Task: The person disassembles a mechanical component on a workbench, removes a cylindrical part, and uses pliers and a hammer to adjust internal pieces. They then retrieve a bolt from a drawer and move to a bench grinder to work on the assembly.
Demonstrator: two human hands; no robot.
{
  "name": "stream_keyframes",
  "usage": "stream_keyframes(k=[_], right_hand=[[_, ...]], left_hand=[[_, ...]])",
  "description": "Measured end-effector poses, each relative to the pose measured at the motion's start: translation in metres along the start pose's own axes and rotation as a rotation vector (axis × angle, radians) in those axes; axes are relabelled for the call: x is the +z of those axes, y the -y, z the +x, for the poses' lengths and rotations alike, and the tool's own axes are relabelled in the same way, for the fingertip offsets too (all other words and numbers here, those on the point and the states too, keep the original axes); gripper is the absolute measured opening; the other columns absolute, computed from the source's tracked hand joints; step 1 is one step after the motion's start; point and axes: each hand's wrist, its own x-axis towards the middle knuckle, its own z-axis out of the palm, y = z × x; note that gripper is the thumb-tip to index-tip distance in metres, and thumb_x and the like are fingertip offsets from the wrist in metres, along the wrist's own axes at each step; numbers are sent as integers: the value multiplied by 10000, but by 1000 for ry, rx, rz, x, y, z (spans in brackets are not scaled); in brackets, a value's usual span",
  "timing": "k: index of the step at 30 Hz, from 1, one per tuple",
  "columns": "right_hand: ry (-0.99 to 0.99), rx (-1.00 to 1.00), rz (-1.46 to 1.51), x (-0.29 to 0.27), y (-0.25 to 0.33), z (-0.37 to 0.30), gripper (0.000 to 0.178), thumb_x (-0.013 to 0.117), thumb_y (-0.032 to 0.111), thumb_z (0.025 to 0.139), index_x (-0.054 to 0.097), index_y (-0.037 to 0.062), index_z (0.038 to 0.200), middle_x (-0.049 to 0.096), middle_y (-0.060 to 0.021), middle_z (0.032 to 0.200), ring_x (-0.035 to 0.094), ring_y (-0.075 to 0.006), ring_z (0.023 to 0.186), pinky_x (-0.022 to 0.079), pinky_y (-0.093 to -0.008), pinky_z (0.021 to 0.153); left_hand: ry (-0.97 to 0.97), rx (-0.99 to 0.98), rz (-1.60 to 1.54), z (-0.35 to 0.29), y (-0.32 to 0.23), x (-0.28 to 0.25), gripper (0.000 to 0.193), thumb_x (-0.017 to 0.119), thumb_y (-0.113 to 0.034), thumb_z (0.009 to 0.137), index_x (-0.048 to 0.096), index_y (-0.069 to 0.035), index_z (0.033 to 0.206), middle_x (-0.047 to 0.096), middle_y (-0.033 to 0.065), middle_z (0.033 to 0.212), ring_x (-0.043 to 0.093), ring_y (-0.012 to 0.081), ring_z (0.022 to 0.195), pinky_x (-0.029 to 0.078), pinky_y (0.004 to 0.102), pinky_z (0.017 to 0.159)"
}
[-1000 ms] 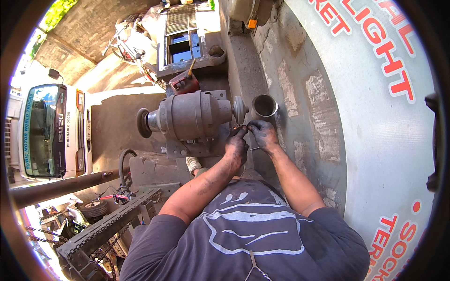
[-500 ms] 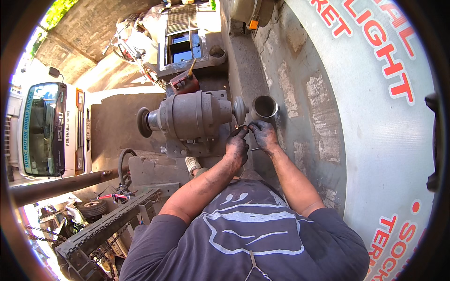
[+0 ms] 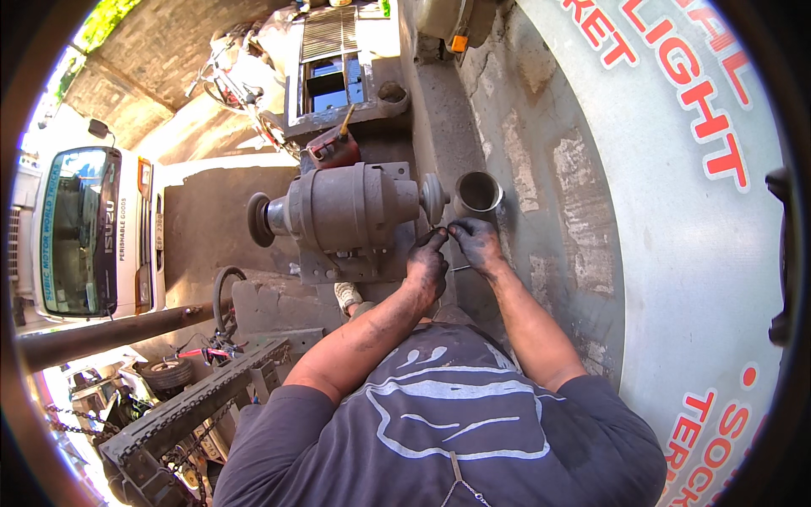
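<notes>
A grey bench grinder (image 3: 346,207) stands in front of me, with one round wheel (image 3: 433,199) on its right end and another wheel (image 3: 259,220) on its left. Just below the right wheel, my left hand (image 3: 427,264) is closed, fingertips pinched close to the wheel's lower edge. Beside it my right hand (image 3: 478,247) is closed too, its fingertips almost meeting the left ones. A thin metal rod (image 3: 459,269) shows between the hands, by the right palm. What the fingertips grip is too small to make out. Both hands are blackened.
A metal can (image 3: 478,193) stands right of the wheel. Behind the grinder sits a red container (image 3: 334,149) with a yellow stick. A large printed panel (image 3: 676,253) rises at the right; a truck (image 3: 93,232) is at the far left. A steel frame with chains (image 3: 194,406) lies lower left.
A small orange glint by the left fingertips, at the wheel's lower edge, is gone. The hands keep almost the same place.
</notes>
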Motion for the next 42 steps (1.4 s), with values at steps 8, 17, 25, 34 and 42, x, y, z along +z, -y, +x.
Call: stream_keyframes(k=[8, 17, 25, 34, 42], right_hand=[[26, 46, -45, -6, 12, -1, 262, 742, 206, 980, 789, 0, 1136, 806, -169, 1063, 768, -240, 958, 578, -355, 860], [11, 63, -79, -2, 17, 0, 227, 722, 199, 991, 793, 14, 1101, 796, -173, 1003, 752, -244, 890, 566, -374, 817], [3, 91, -64, 0, 14, 1, 214, 720, 196, 993, 785, 6, 1066, 779, -188, 967, 738, -269, 853, 556, -396, 792], [12, 106, -71, 0, 10, 2, 230, 717, 212, 995, 784, 11, 1084, 777, -200, 988, 747, -293, 883, 560, -403, 812], [7, 64, -100, 0, 7, 4, 240, 696, 219, 1002, 789, 12, 1082, 779, -204, 1004, 755, -301, 914, 561, -407, 828]], left_hand=[[-1, -23, 34, 1, 0, -1, 149, 714, -270, 1039, 701, -152, 1130, 414, -56, 596, 338, 95, 452, 260, 295, 441], [-22, -21, -35, 5, 2, 2, 187, 706, -270, 1044, 691, -135, 1173, 447, -58, 647, 326, 88, 461, 244, 287, 438], [5, -4, -14, 5, 2, 1, 212, 703, -268, 1047, 692, -122, 1201, 449, -53, 641, 328, 89, 461, 244, 286, 438], [14, 15, 1, 6, 3, 1, 187, 700, -278, 1051, 698, -130, 1165, 440, -56, 633, 350, 88, 462, 253, 283, 443], [13, 8, 8, 8, 3, 1, 204, 695, -303, 1056, 697, -139, 1176, 454, -58, 660, 363, 82, 476, 259, 284, 445]])
